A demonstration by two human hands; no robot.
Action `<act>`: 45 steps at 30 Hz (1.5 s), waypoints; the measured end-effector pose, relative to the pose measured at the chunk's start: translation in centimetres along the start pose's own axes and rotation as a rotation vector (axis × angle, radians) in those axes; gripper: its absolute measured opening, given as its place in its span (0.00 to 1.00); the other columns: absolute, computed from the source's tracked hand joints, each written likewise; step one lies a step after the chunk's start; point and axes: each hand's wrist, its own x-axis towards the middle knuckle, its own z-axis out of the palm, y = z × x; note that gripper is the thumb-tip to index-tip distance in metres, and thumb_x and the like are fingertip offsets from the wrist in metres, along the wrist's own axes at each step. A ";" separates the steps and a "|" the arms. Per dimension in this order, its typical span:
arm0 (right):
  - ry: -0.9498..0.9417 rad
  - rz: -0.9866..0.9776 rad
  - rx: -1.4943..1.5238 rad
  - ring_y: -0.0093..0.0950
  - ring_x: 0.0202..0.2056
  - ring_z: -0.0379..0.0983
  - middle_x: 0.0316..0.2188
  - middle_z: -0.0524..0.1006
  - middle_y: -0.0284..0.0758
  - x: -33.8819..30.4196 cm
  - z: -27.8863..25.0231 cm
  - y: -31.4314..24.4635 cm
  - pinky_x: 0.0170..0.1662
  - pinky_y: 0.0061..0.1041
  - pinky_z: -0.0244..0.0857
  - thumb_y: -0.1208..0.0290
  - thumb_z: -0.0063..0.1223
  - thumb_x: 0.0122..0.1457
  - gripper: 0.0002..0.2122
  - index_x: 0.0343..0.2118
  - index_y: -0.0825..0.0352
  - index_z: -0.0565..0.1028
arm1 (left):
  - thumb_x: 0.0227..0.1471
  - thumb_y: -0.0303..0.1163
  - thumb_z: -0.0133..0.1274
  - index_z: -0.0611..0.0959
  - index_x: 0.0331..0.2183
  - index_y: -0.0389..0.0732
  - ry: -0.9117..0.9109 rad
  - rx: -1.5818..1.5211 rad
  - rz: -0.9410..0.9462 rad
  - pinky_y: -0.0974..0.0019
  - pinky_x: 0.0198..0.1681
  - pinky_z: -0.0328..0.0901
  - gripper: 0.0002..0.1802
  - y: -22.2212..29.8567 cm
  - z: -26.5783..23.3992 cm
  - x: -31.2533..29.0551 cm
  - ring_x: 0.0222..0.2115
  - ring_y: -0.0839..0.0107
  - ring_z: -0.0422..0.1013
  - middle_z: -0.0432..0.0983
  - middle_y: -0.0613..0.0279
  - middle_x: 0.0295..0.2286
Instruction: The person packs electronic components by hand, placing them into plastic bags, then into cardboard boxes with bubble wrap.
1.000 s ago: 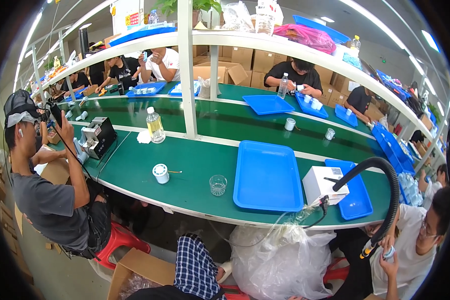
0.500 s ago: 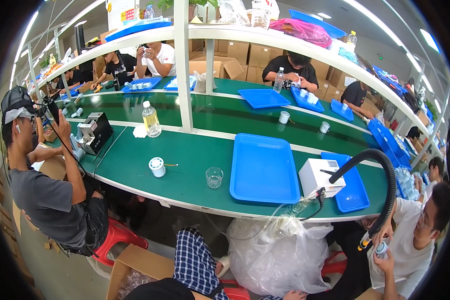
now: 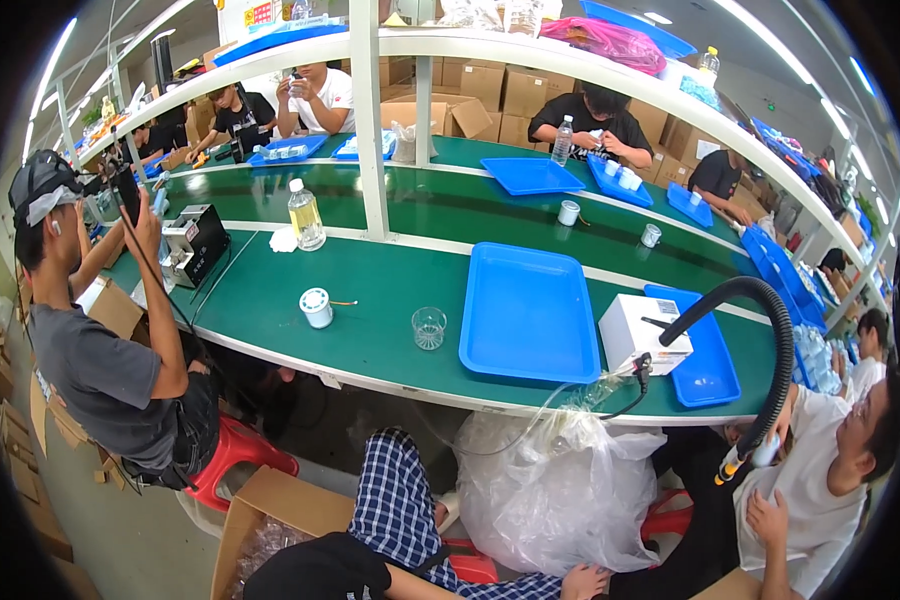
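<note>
A worker's right hand, judged so by its place at the lower edge, rests beside the plaid trousers with nothing seen in its grasp; whether its fingers lie open or curled cannot be told, and the left hand is out of view. Nearest it bulges a clear plastic bag. On the green table, a white round part stands upright, its thin wire trailing right, a drinking glass nearby and a blue tray farther along. Progress here appears paused: the part is out on the table, untouched, and nothing shows whether it is finished or what work is left on it. Across the way, similar parts fill a co-worker's tray. At right, another co-worker in a white shirt handles a pale part by the tip of a black hose from a white machine.
</note>
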 end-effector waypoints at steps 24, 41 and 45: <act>-0.525 0.041 -0.089 0.47 0.53 0.55 0.56 0.57 0.48 -0.5 -8.0 -4.3 0.53 0.48 0.51 0.48 0.33 0.57 0.26 0.54 0.60 0.63 | 0.38 0.52 0.56 0.69 0.46 0.40 -0.011 0.026 -0.021 0.51 0.49 0.54 0.36 0.1 0.2 -0.6 0.46 0.53 0.60 0.64 0.50 0.43; -0.524 0.079 -0.081 0.47 0.53 0.56 0.55 0.58 0.47 0.4 -7.9 -3.7 0.52 0.48 0.52 0.48 0.32 0.57 0.24 0.53 0.54 0.64 | 0.35 0.47 0.57 0.68 0.47 0.40 -0.038 0.041 -0.013 0.50 0.50 0.54 0.36 -0.3 0.2 -0.5 0.46 0.51 0.60 0.64 0.49 0.44; -0.505 0.075 -0.097 0.47 0.53 0.56 0.55 0.58 0.47 0.3 -7.6 -4.0 0.52 0.48 0.52 0.49 0.33 0.57 0.24 0.53 0.55 0.65 | 0.34 0.46 0.58 0.68 0.47 0.41 -0.050 0.031 -0.030 0.50 0.50 0.54 0.37 -0.4 0.1 -0.6 0.47 0.51 0.60 0.64 0.49 0.44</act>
